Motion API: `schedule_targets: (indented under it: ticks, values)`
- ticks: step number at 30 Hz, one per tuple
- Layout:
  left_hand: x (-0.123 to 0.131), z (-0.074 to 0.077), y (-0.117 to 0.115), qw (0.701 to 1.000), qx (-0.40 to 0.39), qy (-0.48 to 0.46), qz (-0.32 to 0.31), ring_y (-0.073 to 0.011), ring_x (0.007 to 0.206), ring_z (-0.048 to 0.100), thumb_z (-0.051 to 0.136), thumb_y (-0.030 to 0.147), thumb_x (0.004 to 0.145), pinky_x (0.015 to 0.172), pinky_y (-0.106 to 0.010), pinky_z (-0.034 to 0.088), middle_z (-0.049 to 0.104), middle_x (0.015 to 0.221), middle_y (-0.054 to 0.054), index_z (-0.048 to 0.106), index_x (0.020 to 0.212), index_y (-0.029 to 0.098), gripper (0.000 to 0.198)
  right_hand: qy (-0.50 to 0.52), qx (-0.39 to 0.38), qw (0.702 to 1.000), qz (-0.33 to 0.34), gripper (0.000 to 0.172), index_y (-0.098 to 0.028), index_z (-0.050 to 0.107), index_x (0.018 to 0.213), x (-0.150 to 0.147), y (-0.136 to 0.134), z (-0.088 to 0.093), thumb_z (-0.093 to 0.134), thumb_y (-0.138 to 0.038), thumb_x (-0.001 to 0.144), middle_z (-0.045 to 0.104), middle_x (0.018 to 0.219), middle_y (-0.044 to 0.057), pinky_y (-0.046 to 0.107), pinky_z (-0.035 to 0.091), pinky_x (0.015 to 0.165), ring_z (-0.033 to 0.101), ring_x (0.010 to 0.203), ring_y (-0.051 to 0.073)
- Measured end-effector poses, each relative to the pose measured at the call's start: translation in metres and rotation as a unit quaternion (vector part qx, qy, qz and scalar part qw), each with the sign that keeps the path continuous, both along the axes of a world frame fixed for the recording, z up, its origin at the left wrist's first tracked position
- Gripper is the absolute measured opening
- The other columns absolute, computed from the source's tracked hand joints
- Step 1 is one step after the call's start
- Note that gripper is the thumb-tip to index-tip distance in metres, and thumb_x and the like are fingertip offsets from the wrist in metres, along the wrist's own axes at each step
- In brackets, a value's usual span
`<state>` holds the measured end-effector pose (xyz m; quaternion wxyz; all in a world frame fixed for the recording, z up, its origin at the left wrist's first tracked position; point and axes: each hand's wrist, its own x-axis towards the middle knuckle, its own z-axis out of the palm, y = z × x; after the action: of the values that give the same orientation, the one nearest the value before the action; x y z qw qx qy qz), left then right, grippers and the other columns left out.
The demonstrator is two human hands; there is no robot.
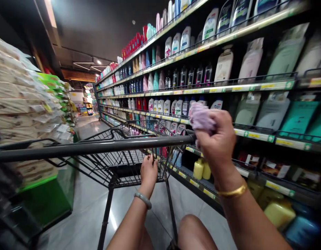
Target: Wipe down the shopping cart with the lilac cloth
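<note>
A dark metal shopping cart [98, 147] stands right in front of me, its long handle bar crossing the view. My right hand [219, 135], with a gold bangle [234, 192] at the wrist, is closed around a crumpled lilac cloth [202, 118] at the right end of that bar. Lower down, my left hand [149, 171] has its fingers curled at the wire of the cart's near side, below the handle. A pale jade-like bangle [143, 200] circles the left wrist. Part of the right fingers is hidden behind the cloth.
Tall shelves [217, 88] full of shampoo and lotion bottles run along the right. On the left, stacked packages [17, 100] rise above a green display base [53, 198]. A grey tiled floor [90, 126] leads down the aisle. My knee [195, 231] shows below.
</note>
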<state>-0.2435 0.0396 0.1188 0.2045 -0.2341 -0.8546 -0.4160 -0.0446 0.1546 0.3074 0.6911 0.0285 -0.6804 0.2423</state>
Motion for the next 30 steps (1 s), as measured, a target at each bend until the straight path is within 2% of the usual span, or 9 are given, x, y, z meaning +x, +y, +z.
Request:
schedule_targets:
  ticks: [3, 6, 11, 14, 18, 22, 26, 28, 30]
  values:
    - [0.027, 0.017, -0.012, 1.000, -0.002, 0.009, -0.028, -0.0325, 0.126, 0.065, 0.065, 0.026, 0.088, 0.107, -0.044, 0.052, 0.070, 0.134, -0.019, 0.077, 0.114, 0.014, 0.031, -0.132, 0.206, 0.962, -0.124, 0.020, -0.021, 0.071, 0.104, 0.005, -0.022, 0.019, 0.064, -0.019, 0.085, 0.070, 0.116, 0.012, 0.044, 0.049, 0.095, 0.061, 0.109, 0.029]
    - [0.059, 0.047, -0.038, 0.996, 0.013, 0.048, -0.074, -0.0254, 0.122, 0.067, 0.058, 0.033, 0.096, 0.107, -0.038, 0.052, 0.074, 0.129, -0.011, 0.078, 0.110, 0.021, 0.027, -0.242, 0.323, 0.902, -0.152, 0.021, -0.020, 0.072, 0.108, 0.005, -0.039, 0.029, 0.058, -0.021, 0.093, 0.071, 0.119, 0.013, 0.040, 0.047, 0.088, 0.061, 0.105, 0.028]
    - [0.088, 0.122, -0.095, 0.963, 0.115, 0.222, -0.103, -0.0168, 0.081, 0.070, 0.048, 0.045, 0.103, 0.081, -0.029, 0.052, 0.076, 0.083, -0.003, 0.074, 0.083, 0.023, 0.039, -0.343, 0.230, 0.897, -0.161, 0.021, -0.020, 0.073, 0.104, 0.001, -0.025, 0.046, 0.062, -0.027, 0.087, 0.073, 0.108, 0.011, 0.034, 0.042, 0.075, 0.062, 0.093, 0.025]
    - [0.090, 0.155, -0.117, 0.960, 0.092, 0.245, -0.104, -0.0122, 0.054, 0.058, 0.050, 0.045, 0.102, 0.060, -0.026, 0.044, 0.062, 0.055, 0.002, 0.067, 0.070, 0.021, 0.043, -0.358, 0.156, 0.910, -0.138, 0.025, -0.021, 0.071, 0.107, -0.008, -0.022, 0.049, 0.061, -0.029, 0.085, 0.073, 0.103, 0.009, 0.032, 0.040, 0.071, 0.062, 0.087, 0.023]
    - [0.097, 0.174, -0.133, 0.960, 0.066, 0.195, -0.190, -0.0099, 0.043, 0.046, 0.055, 0.043, 0.098, 0.049, -0.025, 0.035, 0.051, 0.046, 0.004, 0.063, 0.064, 0.021, 0.041, -0.301, 0.148, 0.939, -0.072, 0.046, -0.023, 0.060, 0.129, -0.018, -0.028, 0.044, 0.063, -0.029, 0.084, 0.072, 0.116, 0.008, 0.031, 0.043, 0.073, 0.062, 0.087, 0.021]
    - [0.106, 0.190, -0.147, 0.954, 0.122, 0.113, -0.251, -0.0106, 0.040, 0.044, 0.051, 0.044, 0.099, 0.047, -0.026, 0.037, 0.049, 0.044, 0.004, 0.062, 0.067, 0.022, 0.041, -0.300, 0.172, 0.933, -0.104, 0.030, -0.024, 0.068, 0.115, -0.020, -0.020, 0.043, 0.062, -0.032, 0.086, 0.072, 0.111, 0.007, 0.030, 0.043, 0.070, 0.062, 0.085, 0.019]
    - [0.099, 0.220, -0.152, 0.959, 0.001, 0.248, -0.139, -0.0149, 0.056, 0.056, 0.045, 0.051, 0.100, 0.062, -0.029, 0.043, 0.060, 0.057, -0.002, 0.066, 0.070, 0.022, 0.046, -0.327, 0.168, 0.914, -0.172, 0.024, -0.024, 0.075, 0.104, -0.022, -0.021, 0.039, 0.064, -0.037, 0.088, 0.073, 0.100, 0.007, 0.031, 0.041, 0.065, 0.062, 0.081, 0.021]
    - [0.089, 0.234, -0.148, 0.945, -0.127, 0.298, -0.042, -0.0199, 0.072, 0.064, 0.043, 0.057, 0.100, 0.071, -0.032, 0.045, 0.070, 0.074, -0.006, 0.072, 0.084, 0.022, 0.048, -0.303, 0.199, 0.920, -0.152, 0.028, -0.025, 0.075, 0.112, -0.020, -0.026, 0.034, 0.065, -0.034, 0.087, 0.073, 0.108, 0.007, 0.032, 0.045, 0.068, 0.065, 0.088, 0.022]
    - [0.079, 0.242, -0.142, 0.927, -0.242, 0.285, -0.011, -0.0242, 0.086, 0.068, 0.041, 0.060, 0.100, 0.076, -0.034, 0.046, 0.076, 0.094, -0.008, 0.074, 0.104, 0.024, 0.049, -0.258, 0.252, 0.927, -0.102, 0.037, -0.027, 0.071, 0.125, -0.016, -0.026, 0.028, 0.062, -0.029, 0.089, 0.071, 0.122, 0.007, 0.033, 0.051, 0.078, 0.065, 0.102, 0.023]
